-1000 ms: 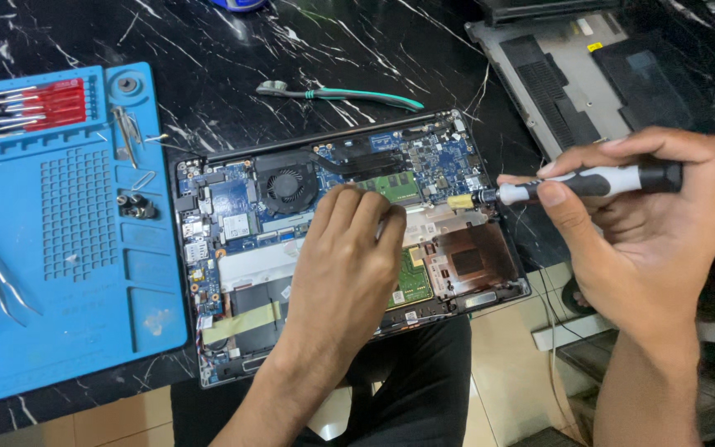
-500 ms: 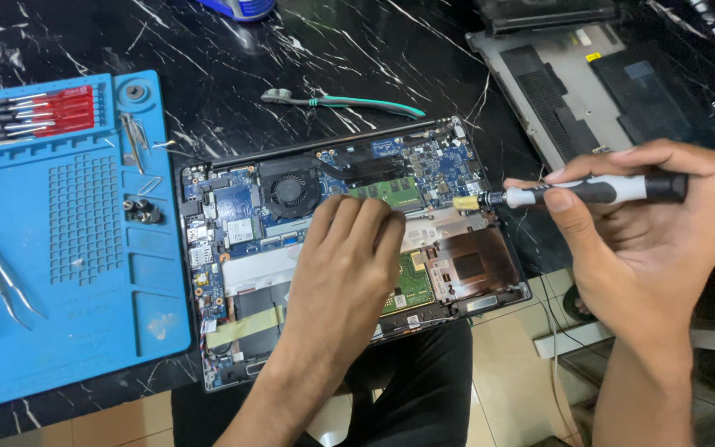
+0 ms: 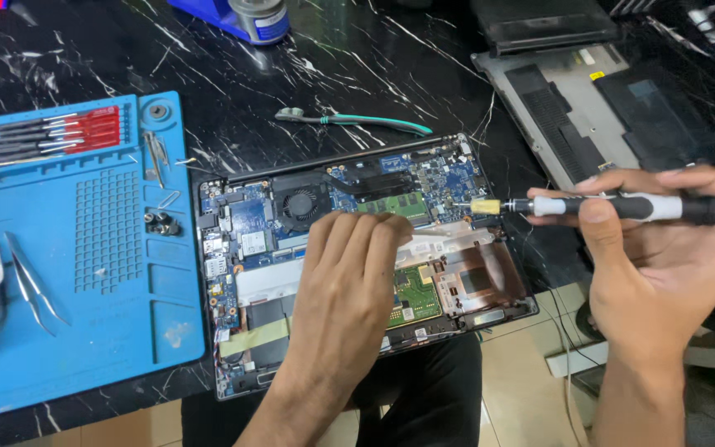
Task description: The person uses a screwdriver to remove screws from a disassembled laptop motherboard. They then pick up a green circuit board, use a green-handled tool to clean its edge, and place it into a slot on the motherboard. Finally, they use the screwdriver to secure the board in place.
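Note:
An opened laptop (image 3: 242,248) lies bottom-up on the black marble table, its blue board, fan (image 3: 299,203) and green memory module (image 3: 395,204) exposed. My left hand (image 3: 349,290) rests flat on the laptop's middle, fingertips touching the metal frame below the memory module. My right hand (image 3: 664,265) holds a black-and-white precision screwdriver (image 3: 614,207) sideways to the right of the laptop. Its yellow-collared tip points left at the laptop's right edge.
A blue work mat (image 3: 84,257) on the left carries red-handled screwdrivers (image 3: 59,132), tweezers (image 3: 31,285) and small screws (image 3: 161,222). A green-handled tool (image 3: 349,122) lies behind the laptop. The removed bottom cover (image 3: 589,108) sits at the back right. A blue holder (image 3: 242,18) stands far back.
The view has shifted slightly, so everything sits lower in frame. My right hand with the screwdriver has sunk a little, and my left hand stays on the laptop.

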